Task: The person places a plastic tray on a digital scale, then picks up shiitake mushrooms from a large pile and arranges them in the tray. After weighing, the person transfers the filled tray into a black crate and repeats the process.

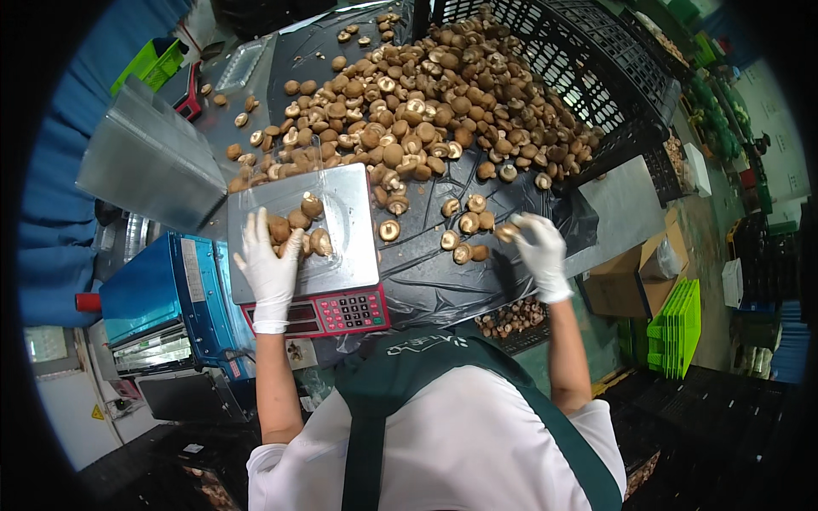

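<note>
My left hand (pixel 271 262), in a white glove, rests over the steel pan of a red digital scale (pixel 348 268), its thumb and fingers around brown mushrooms (pixel 298 219) on the pan. A clear plastic tray seems to lie under these mushrooms; its outline is hard to make out. To the right, my gloved right hand (pixel 540 252) holds one mushroom (pixel 506 232) at its fingertips, above the black plastic sheet. Beside it several loose mushrooms (pixel 469 222) lie in a small cluster. A large heap of mushrooms (pixel 409 115) spreads behind the scale.
A black plastic crate (pixel 575 76) lies tipped behind the heap. Stacked clear trays (pixel 153 153) stand left of the scale, above a blue machine (pixel 160 287). A cardboard box (pixel 617 281) and green crates (pixel 676 332) are at the right. A second scale (pixel 189 92) sits at the back left.
</note>
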### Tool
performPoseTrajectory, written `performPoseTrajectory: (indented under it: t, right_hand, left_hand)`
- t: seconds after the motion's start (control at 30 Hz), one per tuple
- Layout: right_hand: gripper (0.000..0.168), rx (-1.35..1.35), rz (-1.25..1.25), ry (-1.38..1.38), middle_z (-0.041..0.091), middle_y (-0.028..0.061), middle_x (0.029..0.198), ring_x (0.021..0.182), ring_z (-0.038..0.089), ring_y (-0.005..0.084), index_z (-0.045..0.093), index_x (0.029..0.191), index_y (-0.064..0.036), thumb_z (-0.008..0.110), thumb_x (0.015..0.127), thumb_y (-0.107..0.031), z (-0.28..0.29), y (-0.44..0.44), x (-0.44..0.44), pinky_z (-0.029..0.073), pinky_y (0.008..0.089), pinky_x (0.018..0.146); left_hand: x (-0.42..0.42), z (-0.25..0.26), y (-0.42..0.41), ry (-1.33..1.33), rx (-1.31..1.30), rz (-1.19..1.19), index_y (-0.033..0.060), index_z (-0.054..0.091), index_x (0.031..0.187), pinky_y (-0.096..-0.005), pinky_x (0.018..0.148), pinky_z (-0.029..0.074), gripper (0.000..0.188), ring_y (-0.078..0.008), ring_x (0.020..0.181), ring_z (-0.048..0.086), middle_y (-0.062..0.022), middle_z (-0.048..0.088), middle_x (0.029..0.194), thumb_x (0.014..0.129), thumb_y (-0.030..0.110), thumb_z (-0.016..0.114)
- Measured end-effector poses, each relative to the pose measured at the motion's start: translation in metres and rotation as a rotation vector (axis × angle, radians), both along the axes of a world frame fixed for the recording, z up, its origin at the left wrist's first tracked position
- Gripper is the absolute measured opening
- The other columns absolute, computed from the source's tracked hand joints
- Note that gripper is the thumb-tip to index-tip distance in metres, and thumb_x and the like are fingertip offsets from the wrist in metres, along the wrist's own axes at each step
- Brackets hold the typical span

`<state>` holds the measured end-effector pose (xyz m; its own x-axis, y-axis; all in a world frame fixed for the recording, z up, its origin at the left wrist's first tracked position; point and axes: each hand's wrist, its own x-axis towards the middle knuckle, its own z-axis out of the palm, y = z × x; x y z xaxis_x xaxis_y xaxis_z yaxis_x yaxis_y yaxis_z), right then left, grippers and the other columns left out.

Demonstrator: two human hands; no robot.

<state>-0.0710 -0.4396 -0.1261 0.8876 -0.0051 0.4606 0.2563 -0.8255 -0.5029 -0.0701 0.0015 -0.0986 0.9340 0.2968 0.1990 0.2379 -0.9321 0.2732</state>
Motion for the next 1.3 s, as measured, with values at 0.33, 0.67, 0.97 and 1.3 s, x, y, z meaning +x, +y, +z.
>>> performPoseTrajectory:
  t: [0.33, 0.67, 0.97, 1.3]
  right_hand:
    - [0.029, -0.125, -0.225, 0.565, 0.068, 0.0172, 0.100, 0.092, 0.066, 0.0333, 0.069, 0.112, -0.018, 0.064, 0.084, -0.021, 0.017, -0.098, -0.063, 0.052, 0.0394, 0.081]
    - [0.029, 0.119, -0.070, 0.615, 0.069, 0.0156, 0.099, 0.094, 0.066, 0.0310, 0.069, 0.111, -0.014, 0.063, 0.086, -0.026, -0.027, -0.033, -0.015, 0.051, 0.0377, 0.083]
    - [0.022, 0.124, -0.026, 0.487, 0.070, 0.0147, 0.091, 0.086, 0.068, 0.0308, 0.072, 0.101, -0.014, 0.065, 0.085, -0.026, -0.053, -0.027, -0.001, 0.053, 0.0383, 0.075]
    - [0.039, 0.056, -0.030, 0.421, 0.066, 0.0148, 0.115, 0.101, 0.065, 0.0300, 0.065, 0.117, -0.010, 0.072, 0.080, -0.021, -0.079, -0.001, 0.031, 0.051, 0.0381, 0.087]
  left_hand:
    - [0.002, -0.001, -0.175, 0.092, -0.491, -0.782, 0.0056, 0.041, 0.140, -0.0429, 0.113, 0.028, 0.072, -0.0384, 0.137, 0.033, -0.0238, 0.035, 0.146, 0.082, 0.036, 0.071]
    - [0.023, -0.085, -0.282, 0.358, 0.069, -0.763, 0.0246, 0.025, 0.150, -0.0710, 0.102, 0.023, 0.106, -0.0447, 0.144, 0.005, -0.0186, 0.018, 0.156, 0.065, 0.062, 0.075]
    - [0.003, -0.122, -0.256, -0.047, -0.062, -0.819, 0.0216, 0.059, 0.122, -0.0418, 0.069, 0.053, 0.052, -0.0323, 0.095, 0.060, -0.0221, 0.046, 0.134, 0.073, 0.034, 0.071]
    - [0.024, -0.099, -0.270, 0.168, -0.244, -0.762, 0.0169, 0.069, 0.095, -0.0438, 0.070, 0.056, 0.029, -0.0322, 0.095, 0.064, -0.0188, 0.044, 0.137, 0.070, 0.030, 0.070]
